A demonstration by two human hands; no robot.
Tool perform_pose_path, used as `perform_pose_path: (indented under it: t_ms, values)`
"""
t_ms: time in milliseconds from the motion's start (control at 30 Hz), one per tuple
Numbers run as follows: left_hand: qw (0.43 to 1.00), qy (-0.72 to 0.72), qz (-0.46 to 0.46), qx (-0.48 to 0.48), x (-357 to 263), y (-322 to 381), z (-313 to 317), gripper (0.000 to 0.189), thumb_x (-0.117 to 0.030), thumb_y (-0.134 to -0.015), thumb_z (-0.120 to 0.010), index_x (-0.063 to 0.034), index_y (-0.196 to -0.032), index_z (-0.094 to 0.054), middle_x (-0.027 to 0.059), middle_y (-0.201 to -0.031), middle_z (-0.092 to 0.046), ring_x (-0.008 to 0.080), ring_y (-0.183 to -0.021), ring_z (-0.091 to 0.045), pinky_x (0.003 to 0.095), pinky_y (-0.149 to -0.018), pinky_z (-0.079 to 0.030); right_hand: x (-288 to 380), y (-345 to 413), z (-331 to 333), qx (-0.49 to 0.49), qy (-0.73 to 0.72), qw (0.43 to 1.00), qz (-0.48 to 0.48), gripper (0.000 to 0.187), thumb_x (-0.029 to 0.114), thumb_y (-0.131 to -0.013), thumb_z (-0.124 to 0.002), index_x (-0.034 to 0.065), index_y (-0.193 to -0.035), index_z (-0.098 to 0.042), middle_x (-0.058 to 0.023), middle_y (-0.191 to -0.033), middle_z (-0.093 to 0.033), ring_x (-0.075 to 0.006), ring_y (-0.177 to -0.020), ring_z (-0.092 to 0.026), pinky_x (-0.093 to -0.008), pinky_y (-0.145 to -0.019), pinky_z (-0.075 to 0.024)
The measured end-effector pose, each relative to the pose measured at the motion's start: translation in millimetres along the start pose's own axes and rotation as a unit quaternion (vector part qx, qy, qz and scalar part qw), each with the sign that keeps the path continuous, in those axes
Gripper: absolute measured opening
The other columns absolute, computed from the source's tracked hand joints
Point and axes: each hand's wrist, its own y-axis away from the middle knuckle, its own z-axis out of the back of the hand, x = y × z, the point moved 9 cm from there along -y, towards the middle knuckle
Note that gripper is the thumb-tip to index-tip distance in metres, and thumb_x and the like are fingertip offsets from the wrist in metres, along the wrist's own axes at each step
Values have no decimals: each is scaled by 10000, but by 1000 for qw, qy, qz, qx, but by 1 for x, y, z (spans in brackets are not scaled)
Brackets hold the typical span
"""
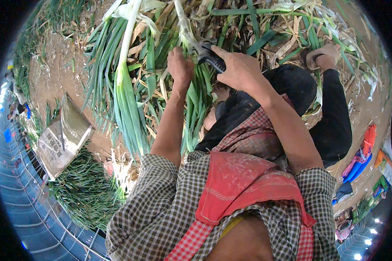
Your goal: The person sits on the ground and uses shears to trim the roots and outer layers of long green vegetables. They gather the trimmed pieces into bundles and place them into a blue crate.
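My left hand (pixel 180 67) is closed around a large green onion (pixel 184 26) where its white stem meets the leaves. That stem rises to the top edge of the view, with dirt and loose skin on its lower part, and the green leaves hang below my fist. My right hand (pixel 238 68) grips a black-handled hand tool (pixel 215 61), its thumb and forefinger apart along it. The tool's grey front end is against or close beside the stem; its exact type is unclear. Left of my left hand, a clean white-stemmed green onion (pixel 125 49) lies across a heap of green leaves (pixel 101 65).
Dry husks and trimmed leaves (pixel 290 36) litter the ground ahead, around my sandalled foot (pixel 325 55). A printed sack (pixel 60 143) partly covers a large onion pile (pixel 85 189) at left. Coloured cloths or bags (pixel 359 166) lie at right. Bare soil (pixel 52 75) shows at upper left.
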Motion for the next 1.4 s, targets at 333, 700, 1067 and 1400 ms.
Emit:
perform_pose_path:
  t_ms: [333, 700, 1067, 1400]
  values:
    - [986, -91, 89, -111, -19, -1, -15, 508, -204, -693, -725, 13, -1089, -493, 176, -1078, -492, 357, -1022, -496, 438, -872, -388, 10, -47, 2, -31, -14, 999, 7, 625, 203, -707, -601, 161, -1326, -531, -174, -971, -699, -344, -877, -680, -451, -756, -536]
    - [982, 50, 133, 127, 55, -7, 9, 372, -246, -704, -732, 6, -921, -566, 204, -840, -647, 344, -804, -643, 436, -731, -490, 22, 27, -16, 20, -27, 998, 52, 659, 199, -710, -623, 180, -1358, -509, -182, -860, -694, -351, -791, -681, -457, -707, -533]
    - [979, 5, 150, 141, 47, 51, 55, 416, -208, -811, -612, -8, -1094, -382, 302, -927, -627, 503, -882, -596, 543, -754, -477, 47, 13, -24, 31, -11, 999, 25, 738, 227, -690, -644, 220, -1406, -467, -207, -860, -684, -381, -789, -671, -469, -731, -528]
    - [974, -123, 136, 136, 24, 84, 65, 328, -300, -902, -565, -26, -1046, -453, 241, -905, -627, 435, -833, -638, 531, -714, -492, 58, 2, -23, -43, -3, 998, 50, 740, 230, -694, -647, 202, -1410, -463, -202, -858, -689, -369, -792, -673, -450, -739, -533]
